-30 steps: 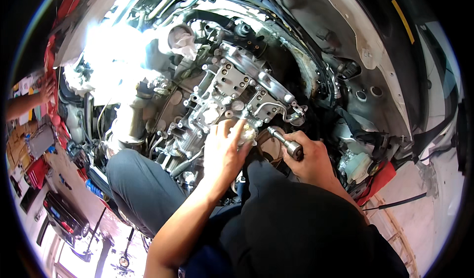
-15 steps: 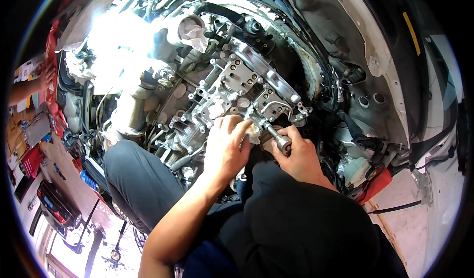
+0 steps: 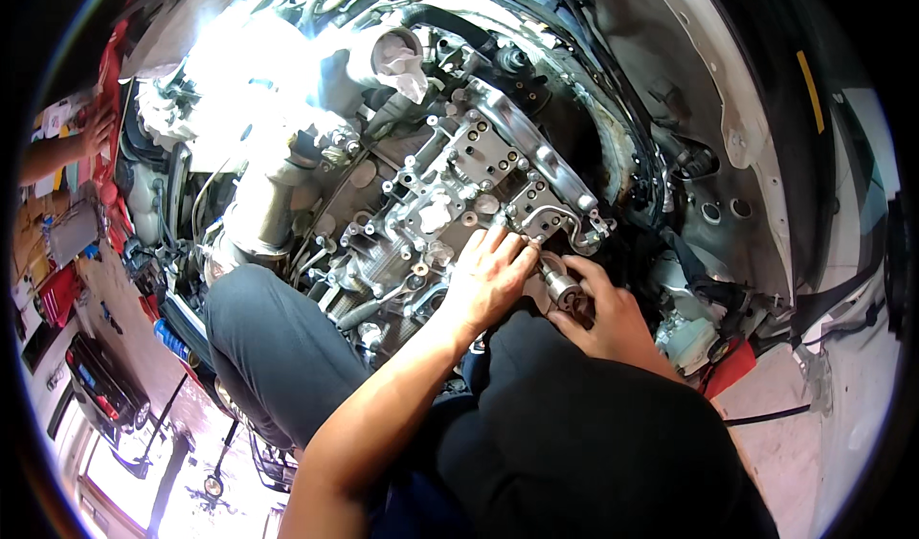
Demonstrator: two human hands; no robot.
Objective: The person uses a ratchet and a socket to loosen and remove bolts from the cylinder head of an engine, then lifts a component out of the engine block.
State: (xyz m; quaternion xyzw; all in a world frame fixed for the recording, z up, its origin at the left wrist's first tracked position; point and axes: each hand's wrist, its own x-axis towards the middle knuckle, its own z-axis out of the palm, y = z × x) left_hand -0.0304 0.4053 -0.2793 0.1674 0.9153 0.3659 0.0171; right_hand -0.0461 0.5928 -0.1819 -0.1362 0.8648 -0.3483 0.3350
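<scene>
My right hand (image 3: 613,314) is curled around the thick round end of a metal socket tool (image 3: 563,290), thumb and fingers on either side of it. At the tool's upper end lies my left hand (image 3: 493,276), fingers bent and pressed together over the shaft, hiding that part. Both hands are above the near side of a partly stripped engine (image 3: 445,180), whose bare metal top carries several bolts and round holes. A curved metal pipe (image 3: 555,209) runs just beyond my left fingertips.
My bent knee (image 3: 278,338) rests over the engine bay's left side. White material is stuffed into an open duct (image 3: 397,60) at the back. Hoses and wiring line the right fender (image 3: 708,108). At far left, another person's hand (image 3: 94,132) rests near a red edge.
My left hand has slid right along the tool, covering shaft that showed before. The tool's round end has tilted toward me within my right hand. The whole view has shifted slightly.
</scene>
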